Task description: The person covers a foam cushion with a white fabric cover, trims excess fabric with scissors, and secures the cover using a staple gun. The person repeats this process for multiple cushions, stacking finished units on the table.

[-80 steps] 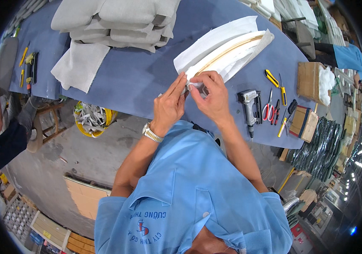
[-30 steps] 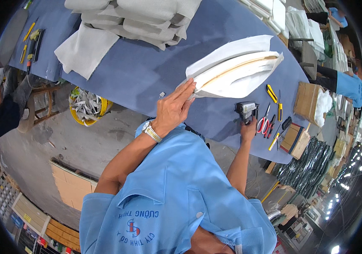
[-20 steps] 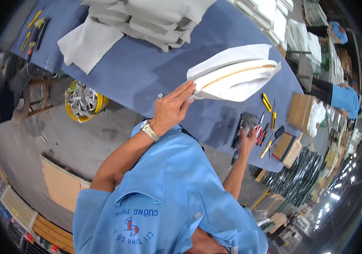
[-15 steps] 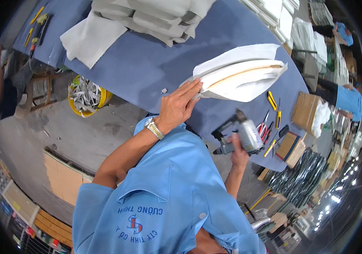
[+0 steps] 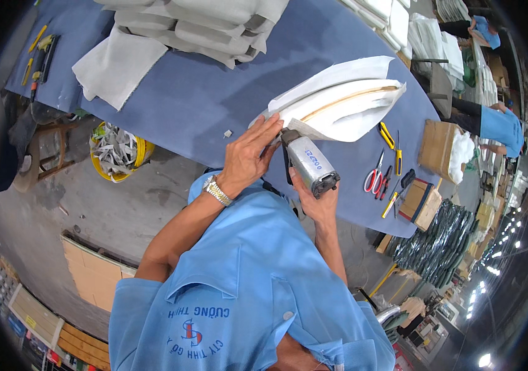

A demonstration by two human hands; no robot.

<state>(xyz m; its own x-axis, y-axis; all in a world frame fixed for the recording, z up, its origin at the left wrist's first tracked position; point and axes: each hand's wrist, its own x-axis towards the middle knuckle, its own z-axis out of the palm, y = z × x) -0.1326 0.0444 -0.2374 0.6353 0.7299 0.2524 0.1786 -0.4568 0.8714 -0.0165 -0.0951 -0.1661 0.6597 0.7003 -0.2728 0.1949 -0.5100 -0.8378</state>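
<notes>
My left hand (image 5: 248,157) pins the white fabric-wrapped panel (image 5: 338,105) flat at the counter (image 5: 202,99) edge, right hand (image 5: 313,201) closed around the staple gun (image 5: 308,164), nose at the fold; best keep fabric taut, gun square, fingers (image 5: 270,127) clear.

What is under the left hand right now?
The left hand presses flat on the near end of the white fabric-wrapped panel, beside the nose of the staple gun in the right hand. The fabric edge beneath the palm is hidden.
</notes>
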